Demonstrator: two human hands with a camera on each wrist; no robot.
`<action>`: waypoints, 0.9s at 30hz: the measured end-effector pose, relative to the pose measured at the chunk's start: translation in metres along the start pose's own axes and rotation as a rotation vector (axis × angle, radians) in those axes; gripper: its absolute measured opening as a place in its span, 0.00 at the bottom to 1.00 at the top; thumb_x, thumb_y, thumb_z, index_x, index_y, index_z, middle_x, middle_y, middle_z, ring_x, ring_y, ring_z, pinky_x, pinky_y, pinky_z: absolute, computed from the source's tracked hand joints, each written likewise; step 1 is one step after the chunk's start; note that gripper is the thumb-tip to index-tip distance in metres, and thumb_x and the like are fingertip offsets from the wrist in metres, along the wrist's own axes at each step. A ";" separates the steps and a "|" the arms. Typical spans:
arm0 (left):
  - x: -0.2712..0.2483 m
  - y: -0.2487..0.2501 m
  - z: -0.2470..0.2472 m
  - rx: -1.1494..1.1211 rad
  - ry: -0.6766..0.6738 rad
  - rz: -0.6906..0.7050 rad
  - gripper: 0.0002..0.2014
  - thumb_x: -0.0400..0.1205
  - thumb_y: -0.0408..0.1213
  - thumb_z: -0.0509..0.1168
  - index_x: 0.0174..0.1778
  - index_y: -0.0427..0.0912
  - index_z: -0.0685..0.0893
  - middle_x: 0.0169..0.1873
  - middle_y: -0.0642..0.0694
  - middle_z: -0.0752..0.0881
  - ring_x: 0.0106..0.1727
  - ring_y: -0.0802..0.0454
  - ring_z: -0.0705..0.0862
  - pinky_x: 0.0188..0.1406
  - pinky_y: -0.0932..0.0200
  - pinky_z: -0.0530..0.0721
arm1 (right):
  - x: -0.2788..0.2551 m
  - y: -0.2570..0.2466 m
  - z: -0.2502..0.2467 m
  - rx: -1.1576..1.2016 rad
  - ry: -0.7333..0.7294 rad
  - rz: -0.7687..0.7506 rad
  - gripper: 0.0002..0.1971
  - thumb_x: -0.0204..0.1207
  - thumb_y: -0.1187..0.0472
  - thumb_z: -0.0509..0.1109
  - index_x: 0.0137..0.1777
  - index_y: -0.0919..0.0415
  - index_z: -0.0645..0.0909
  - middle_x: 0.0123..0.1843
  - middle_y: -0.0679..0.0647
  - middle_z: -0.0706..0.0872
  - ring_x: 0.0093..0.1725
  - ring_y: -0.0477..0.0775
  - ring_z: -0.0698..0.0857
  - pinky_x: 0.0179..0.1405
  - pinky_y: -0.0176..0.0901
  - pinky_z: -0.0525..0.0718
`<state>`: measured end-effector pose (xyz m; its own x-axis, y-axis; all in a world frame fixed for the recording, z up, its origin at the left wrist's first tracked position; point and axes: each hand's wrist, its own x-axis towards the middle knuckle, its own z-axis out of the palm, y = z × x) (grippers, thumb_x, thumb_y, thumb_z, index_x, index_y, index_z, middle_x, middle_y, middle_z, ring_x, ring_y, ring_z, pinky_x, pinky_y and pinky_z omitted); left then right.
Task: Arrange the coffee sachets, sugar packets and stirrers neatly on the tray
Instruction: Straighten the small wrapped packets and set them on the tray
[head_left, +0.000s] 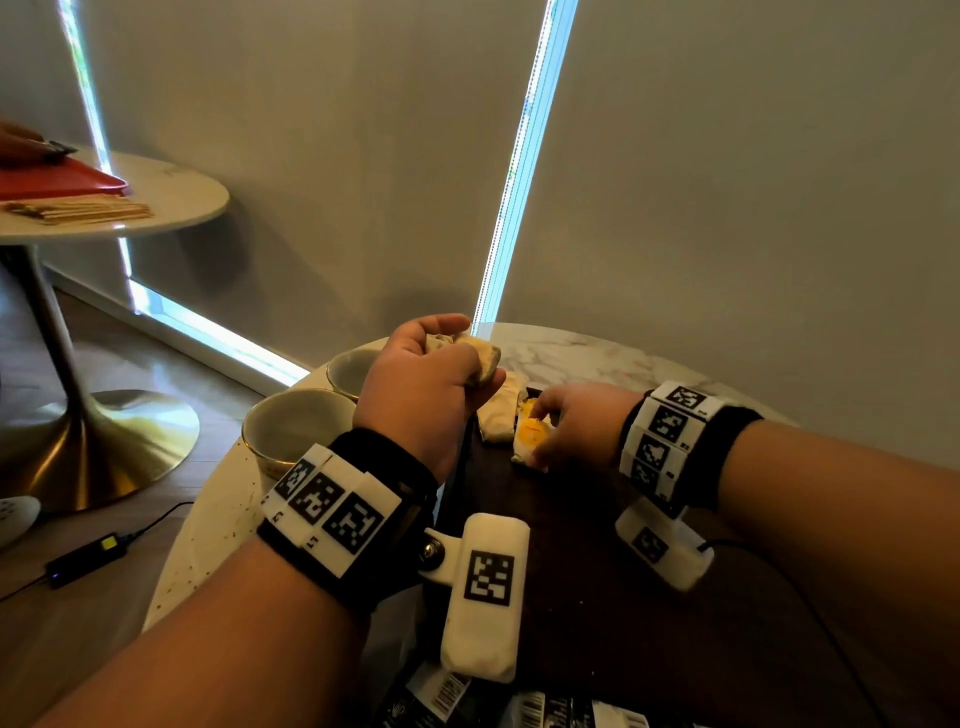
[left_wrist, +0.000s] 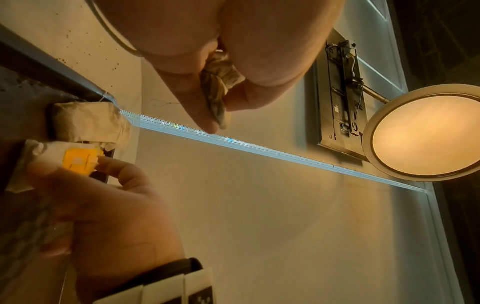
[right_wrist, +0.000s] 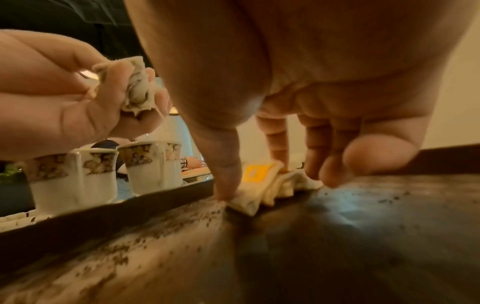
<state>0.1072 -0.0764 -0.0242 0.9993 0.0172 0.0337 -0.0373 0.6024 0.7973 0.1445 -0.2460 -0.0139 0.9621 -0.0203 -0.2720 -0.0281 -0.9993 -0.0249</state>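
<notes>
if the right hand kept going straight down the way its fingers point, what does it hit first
The right hand points down at the yellow-printed packet on the dark tray; its fingertips already touch it, so it meets that packet first.

**Wrist gear, both arms**

Forearms bare, no sleeves. Left wrist (head_left: 343, 525): black fabric band carrying a row of white square blocks, each printed with a black-and-white square code marker. White rounded camera pod (head_left: 485, 597) hangs off the band on a tab with a metal screw; one code marker on its face. Right wrist (head_left: 675, 447): same black band, white blocks with markers wrapping round it. Smaller white pod (head_left: 662, 545) below it, one marker, thin black cable (head_left: 810, 603) leaving its side.
</notes>
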 end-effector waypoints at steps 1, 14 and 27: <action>-0.001 0.000 0.000 -0.002 -0.001 0.000 0.16 0.81 0.17 0.62 0.55 0.43 0.83 0.58 0.37 0.80 0.51 0.42 0.88 0.47 0.55 0.89 | 0.001 -0.001 0.003 -0.020 0.005 -0.002 0.31 0.71 0.45 0.80 0.73 0.46 0.76 0.65 0.48 0.84 0.60 0.50 0.82 0.59 0.43 0.82; 0.000 0.000 0.000 -0.006 0.005 -0.005 0.15 0.81 0.18 0.62 0.55 0.42 0.82 0.55 0.37 0.81 0.46 0.44 0.89 0.46 0.56 0.89 | 0.003 0.001 0.004 0.058 0.106 -0.010 0.32 0.71 0.52 0.79 0.76 0.48 0.74 0.61 0.49 0.84 0.53 0.48 0.82 0.53 0.43 0.86; -0.001 -0.001 0.000 0.017 -0.047 -0.021 0.17 0.81 0.16 0.60 0.57 0.42 0.81 0.54 0.37 0.82 0.47 0.42 0.88 0.46 0.50 0.91 | -0.013 -0.007 0.011 0.038 0.068 -0.159 0.13 0.81 0.53 0.70 0.63 0.49 0.86 0.53 0.43 0.85 0.53 0.45 0.83 0.54 0.39 0.84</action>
<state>0.1063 -0.0766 -0.0250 0.9985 -0.0327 0.0447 -0.0169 0.5884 0.8084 0.1287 -0.2387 -0.0206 0.9712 0.1350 -0.1965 0.1174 -0.9882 -0.0989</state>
